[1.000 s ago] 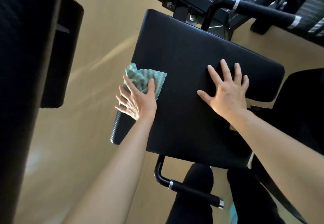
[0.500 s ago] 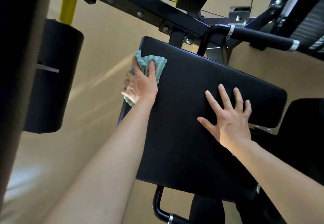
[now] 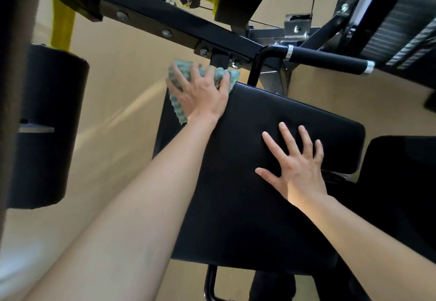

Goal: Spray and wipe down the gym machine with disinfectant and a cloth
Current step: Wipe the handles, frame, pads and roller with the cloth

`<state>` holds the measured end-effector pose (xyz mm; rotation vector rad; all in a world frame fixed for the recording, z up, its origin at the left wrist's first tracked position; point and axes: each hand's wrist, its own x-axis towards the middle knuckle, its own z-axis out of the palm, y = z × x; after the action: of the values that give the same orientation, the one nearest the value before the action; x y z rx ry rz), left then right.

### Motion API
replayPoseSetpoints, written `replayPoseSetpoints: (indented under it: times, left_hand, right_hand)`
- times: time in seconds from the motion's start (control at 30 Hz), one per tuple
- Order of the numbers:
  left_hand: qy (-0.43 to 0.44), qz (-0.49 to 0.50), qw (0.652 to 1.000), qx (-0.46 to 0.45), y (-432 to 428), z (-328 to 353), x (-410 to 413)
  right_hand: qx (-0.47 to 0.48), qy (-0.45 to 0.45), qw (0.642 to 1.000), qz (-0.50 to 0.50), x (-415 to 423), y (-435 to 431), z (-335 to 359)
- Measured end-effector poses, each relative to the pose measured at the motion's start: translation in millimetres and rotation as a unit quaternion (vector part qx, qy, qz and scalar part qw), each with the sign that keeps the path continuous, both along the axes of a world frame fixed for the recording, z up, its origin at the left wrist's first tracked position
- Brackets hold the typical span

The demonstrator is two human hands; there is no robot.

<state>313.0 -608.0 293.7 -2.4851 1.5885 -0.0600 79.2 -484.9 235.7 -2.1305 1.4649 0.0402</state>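
Where the pad (image 3: 247, 182) meets the frame (image 3: 165, 27) at its top left corner, the cloth (image 3: 176, 105) lies under the left hand (image 3: 200, 90).
A bracket (image 3: 220, 57) and handle (image 3: 330, 59) crowd just above it; a roller (image 3: 47, 123) stands off left. Both arms reach forward. Left fingers (image 3: 195, 70) spread, pressing the cloth; right hand (image 3: 297, 166) flat on the pad, fingers splayed.

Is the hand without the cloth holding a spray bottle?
No, the right hand lies flat on the black pad with fingers spread, holding nothing; the left hand presses the cloth.
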Motion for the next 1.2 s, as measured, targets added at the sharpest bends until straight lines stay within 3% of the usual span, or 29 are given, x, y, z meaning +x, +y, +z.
replayPoseSetpoints:
  times: [0.1,0.23,0.37,0.47,0.57,0.67,0.77,0.83,1.03,1.2]
  left_hand:
    - [0.007,-0.079,0.997,0.015,7,-12,-36]
    - [0.035,-0.146,0.988,0.032,18,-22,-69]
    - [0.05,-0.228,0.969,0.079,31,-30,-96]
    - [0.106,-0.291,0.946,0.094,34,-29,-98]
    - [0.175,-0.234,0.956,-0.027,49,-13,-83]
    - [0.12,-0.078,0.982,-0.125,80,-1,-68]
    - [0.108,-0.01,0.991,-0.085,107,-6,-56]
    - [0.128,-0.016,0.989,-0.071,115,-12,-53]
    - [0.133,-0.046,0.986,-0.087,121,-23,-49]
    - [0.04,-0.057,0.997,-0.032,122,-26,-57]
  right_hand:
    - [0.012,0.004,1.0,0.008,-2,-4,5]
    - [-0.048,-0.045,0.998,-0.013,-9,-7,5]
    - [-0.115,-0.155,0.966,-0.175,-17,-13,0]
    - [-0.158,-0.18,0.941,-0.241,-20,-26,9]
    - [-0.185,-0.222,0.926,-0.244,-13,-46,14]
    - [-0.159,-0.224,0.95,-0.146,6,-71,17]
    - [-0.059,-0.143,0.988,0.019,34,-91,19]
    - [-0.023,-0.092,0.994,0.061,56,-100,16]
    - [-0.063,-0.052,0.993,0.081,92,-125,14]
    - [-0.061,-0.04,0.997,0.03,64,-117,5]
